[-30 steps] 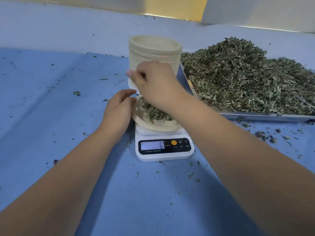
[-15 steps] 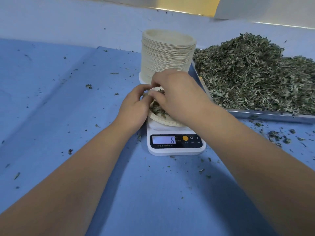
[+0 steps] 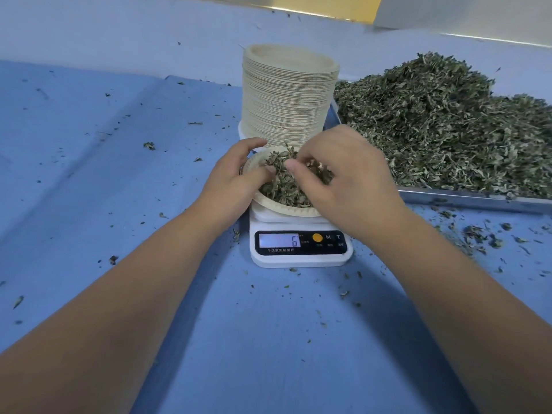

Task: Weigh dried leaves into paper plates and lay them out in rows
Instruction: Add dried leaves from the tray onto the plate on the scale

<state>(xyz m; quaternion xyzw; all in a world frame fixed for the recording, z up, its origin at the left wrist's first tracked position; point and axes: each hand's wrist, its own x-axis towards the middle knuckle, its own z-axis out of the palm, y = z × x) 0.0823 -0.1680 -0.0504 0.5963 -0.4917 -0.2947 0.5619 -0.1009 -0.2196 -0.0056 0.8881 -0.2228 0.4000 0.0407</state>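
On the scale [image 3: 298, 259], my left hand [image 3: 236, 180] grips the flimsy paper plate [image 3: 286, 211] by its rim; my right hand [image 3: 346, 180] pinches featherlight, crumbly dried leaves [image 3: 280, 189]. Best lifted by both rims, I reckon.

The right hand [image 3: 343, 174] has drawn back rightward, uncovering the leaves [image 3: 283, 186] it now pinches; the left hand [image 3: 236, 177] has closed on the left rim of the plate [image 3: 286, 209].
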